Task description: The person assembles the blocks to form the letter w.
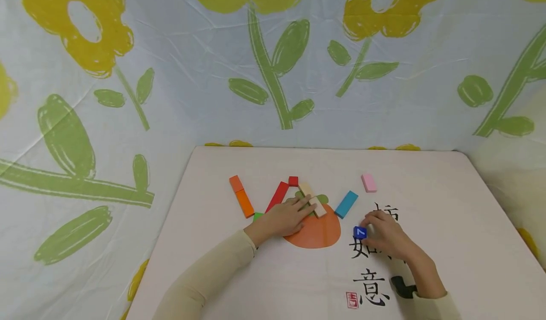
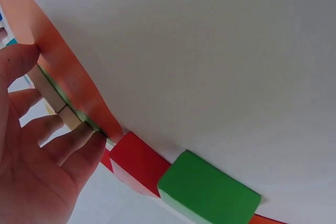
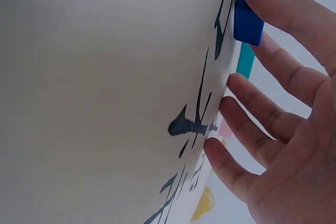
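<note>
In the head view my left hand rests with its fingers spread over a slanting row of plain wooden blocks. The row lies across the printed orange fruit on the tabletop. In the left wrist view the fingertips touch those blocks. My right hand pinches a dark blue block marked with a white 7, over the black printed characters. The right wrist view has the blue block between thumb and index finger, while the other fingers are apart from it.
A light blue block lies between the hands, a pink block further back. Left of the wooden row are a long red block, a small red block, orange blocks and a green block. Flowered cloth surrounds the table.
</note>
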